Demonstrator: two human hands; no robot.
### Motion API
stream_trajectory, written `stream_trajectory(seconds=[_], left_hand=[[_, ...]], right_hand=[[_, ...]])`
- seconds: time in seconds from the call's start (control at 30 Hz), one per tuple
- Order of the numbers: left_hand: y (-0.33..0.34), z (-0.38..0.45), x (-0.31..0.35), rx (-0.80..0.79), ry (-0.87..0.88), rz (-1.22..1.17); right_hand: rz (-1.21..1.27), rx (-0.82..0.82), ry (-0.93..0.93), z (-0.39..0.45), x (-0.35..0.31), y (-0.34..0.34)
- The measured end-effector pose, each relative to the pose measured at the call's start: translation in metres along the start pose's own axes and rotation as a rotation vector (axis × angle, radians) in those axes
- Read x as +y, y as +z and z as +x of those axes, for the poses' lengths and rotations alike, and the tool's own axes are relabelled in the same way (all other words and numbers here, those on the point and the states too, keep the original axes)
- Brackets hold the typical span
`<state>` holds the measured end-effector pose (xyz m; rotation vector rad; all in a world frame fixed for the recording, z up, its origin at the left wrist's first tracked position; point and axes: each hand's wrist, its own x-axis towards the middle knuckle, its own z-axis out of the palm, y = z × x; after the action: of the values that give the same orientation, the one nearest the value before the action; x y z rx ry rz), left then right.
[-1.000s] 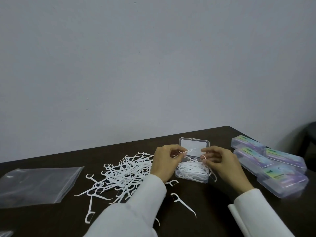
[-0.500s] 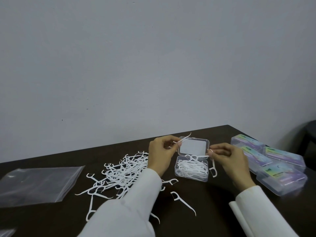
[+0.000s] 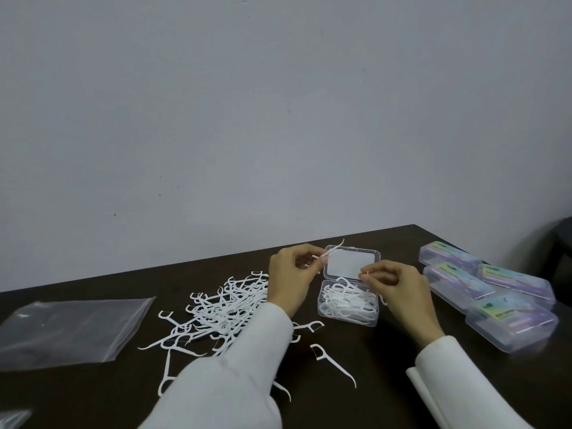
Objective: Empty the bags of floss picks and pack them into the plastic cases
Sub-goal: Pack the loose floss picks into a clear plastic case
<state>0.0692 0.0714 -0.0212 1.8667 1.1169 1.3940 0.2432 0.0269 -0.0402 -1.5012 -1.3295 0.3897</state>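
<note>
Two hands work over an open clear plastic case (image 3: 348, 317) that sits on the dark table (image 3: 387, 382), its lid (image 3: 351, 264) tipped back toward the wall. The left hand (image 3: 289, 280) pinches a white floss pick (image 3: 332, 251) between thumb and fingertips, the pick's pointed end rising up over the lid's far left corner. The right hand (image 3: 399, 292) has its fingers curled and pinches another floss pick (image 3: 368, 281) by its tip, just above the case's right side (most of that pick is hidden behind the fingers). The case's tray is already well filled with white picks. A loose pile of floss picks (image 3: 223, 311) lies just left of the left wrist, and one stray pick (image 3: 332, 363) lies nearer, between the two white sleeves. An emptied clear zip bag (image 3: 71, 329) lies flat at far left. Four closed, labelled cases (image 3: 495, 292) are clustered at the right edge.
</note>
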Motion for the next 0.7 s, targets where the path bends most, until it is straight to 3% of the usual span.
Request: stream_trajectory(seconds=[0.4,0.7], left_hand=[[-0.003,0.002,-0.005,0.035,-0.024,-0.018],[-0.004,0.003,-0.007,0.038,-0.025,-0.020]], right_hand=[[-0.013,0.365,-0.211,-0.005,-0.013,-0.013],[-0.089,0.312,-0.101,-0.007,-0.001,0.006]])
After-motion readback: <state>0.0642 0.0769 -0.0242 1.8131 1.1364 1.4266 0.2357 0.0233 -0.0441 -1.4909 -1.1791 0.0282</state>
